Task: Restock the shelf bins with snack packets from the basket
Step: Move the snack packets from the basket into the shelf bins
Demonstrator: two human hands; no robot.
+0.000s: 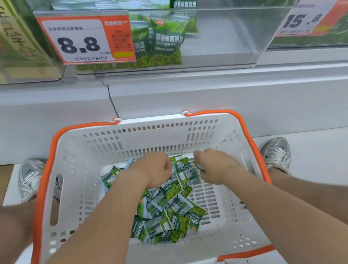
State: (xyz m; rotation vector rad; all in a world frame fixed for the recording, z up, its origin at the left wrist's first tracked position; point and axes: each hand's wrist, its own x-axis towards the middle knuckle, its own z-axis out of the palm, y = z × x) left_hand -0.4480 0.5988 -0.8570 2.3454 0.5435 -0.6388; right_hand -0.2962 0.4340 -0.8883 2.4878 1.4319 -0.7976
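Right fingers: the fingers (201, 158) of the right hand (216, 167) curl in tight at the pile's far right edge. They seem to pinch the pale rim of one packet, a corner hold that peels a single packet off the heap.
Left fingers: the left hand (155, 170) shows its back and knuckles, fingers folded down into the pile. The tips are hidden, so whether they have caught anything cannot be told.
Hands: they sit near each other at the far end of the heap, each working its own patch.
Snack packets: the small green snack packets (171, 216) lie jumbled in the middle of the basket floor, overlapping every way, none stacked.
Basket: the white basket (105, 144) with its orange handle (41, 201) dropped flat against the rim, which leaves the mouth open for both arms.
Feet: one grey shoe (29, 176) stands on each side of the basket, so it sits between the legs, right under the reach.
Shelf bin: the clear-fronted shelf bin (232, 35) directly above holds matching green bags (163, 38) on its left side; its right side looks bare.
Price tag: an orange tag (82, 41) reading 8.8 hangs on the bin's front.
Progress: plenty remains in the basket, so this looks like mid-restock, at the gathering step.
Watch for: loose, slippery packets could slide out of a shallow pinch on the lift.
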